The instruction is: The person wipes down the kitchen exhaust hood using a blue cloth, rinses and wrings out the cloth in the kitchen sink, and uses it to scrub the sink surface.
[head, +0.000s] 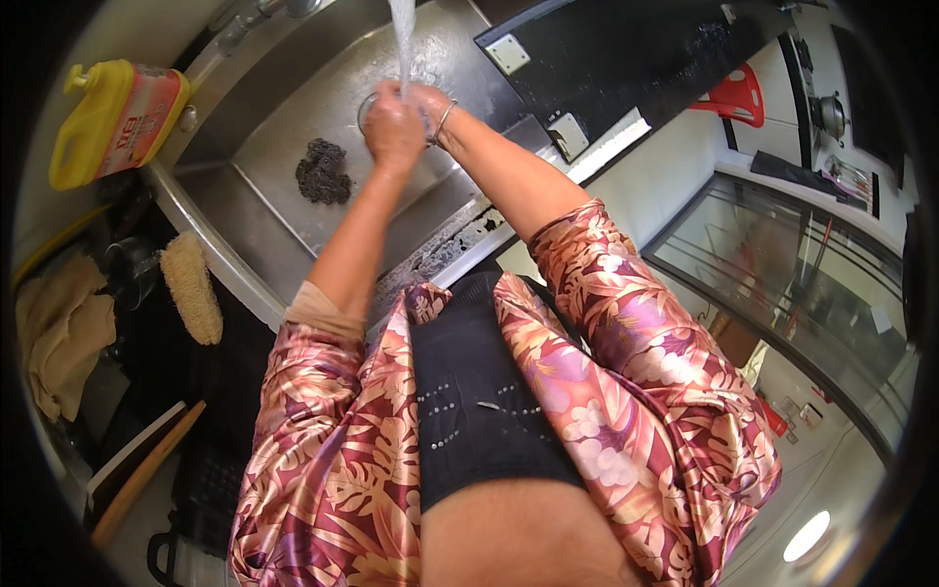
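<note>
Both hands are together over the stainless steel sink [271, 139], beneath a stream of running water [403, 44]. My left hand [394, 126] is in front, blurred, its fingers curled on a small round vessel [362, 117]. Only a curved part of that vessel's rim shows at the left of the hand; its material is hard to make out. My right hand [434, 104] presses close behind the left, with a metal bangle [444, 123] at its wrist. Its fingers are largely hidden by the left hand and the water. A dark scouring pad [323, 172] lies on the sink floor, left of my hands.
A yellow detergent jug [121, 121] with a pump stands on the left rim. Lower left are a loofah [192, 288], a brown cloth [66, 330] and upright boards [147, 469]. A black countertop [616, 59] borders the sink's right; a red plastic stool [741, 95] is beyond.
</note>
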Demonstrator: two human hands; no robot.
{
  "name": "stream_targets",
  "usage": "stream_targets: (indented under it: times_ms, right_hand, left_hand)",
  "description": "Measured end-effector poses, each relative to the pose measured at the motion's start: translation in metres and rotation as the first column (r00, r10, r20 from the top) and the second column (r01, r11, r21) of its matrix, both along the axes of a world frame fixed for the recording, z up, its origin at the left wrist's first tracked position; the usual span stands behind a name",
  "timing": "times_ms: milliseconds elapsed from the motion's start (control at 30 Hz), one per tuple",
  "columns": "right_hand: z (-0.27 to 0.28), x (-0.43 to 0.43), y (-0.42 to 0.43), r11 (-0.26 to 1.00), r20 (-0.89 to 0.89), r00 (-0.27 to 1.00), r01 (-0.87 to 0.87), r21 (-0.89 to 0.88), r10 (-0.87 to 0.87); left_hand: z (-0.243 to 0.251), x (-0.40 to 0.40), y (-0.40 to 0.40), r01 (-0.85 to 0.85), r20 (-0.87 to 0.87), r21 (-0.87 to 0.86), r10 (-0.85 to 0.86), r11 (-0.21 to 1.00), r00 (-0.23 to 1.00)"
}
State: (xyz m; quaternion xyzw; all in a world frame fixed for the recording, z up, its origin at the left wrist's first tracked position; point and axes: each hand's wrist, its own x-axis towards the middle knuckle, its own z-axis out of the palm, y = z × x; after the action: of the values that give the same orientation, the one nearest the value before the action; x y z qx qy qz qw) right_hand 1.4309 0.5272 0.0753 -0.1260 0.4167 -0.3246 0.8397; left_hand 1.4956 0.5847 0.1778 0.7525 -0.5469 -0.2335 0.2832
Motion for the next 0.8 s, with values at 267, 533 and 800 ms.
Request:
stream_targets:
  times_ms: [267, 533, 800]
  right_hand:
    - [0.065, -0.016, 0.016, 0.992, 0.479, 0.877, -0.019, 0.128, -0.044]
    - [0.058, -0.011, 0.018, 0.907, -0.194, 0.886, 0.411, -0.089, -0.421]
    - [-0.016, 0.035, 0.011, 0.923, 0.25, 0.888, 0.376, 0.088, -0.385]
  left_hand:
    - [-0.026, 0.092, -0.02, 0.314, -0.931, 0.366, 0.344, 0.876, 0.126]
    - [-0.033, 0.104, -0.013, -0.061, -0.677, 0.357, 0.303, 0.932, 0.67]
    - [-0.006, 0.011, -0.013, -0.114, 0.17, -0.126, 0.134, 0.986, 0.976]
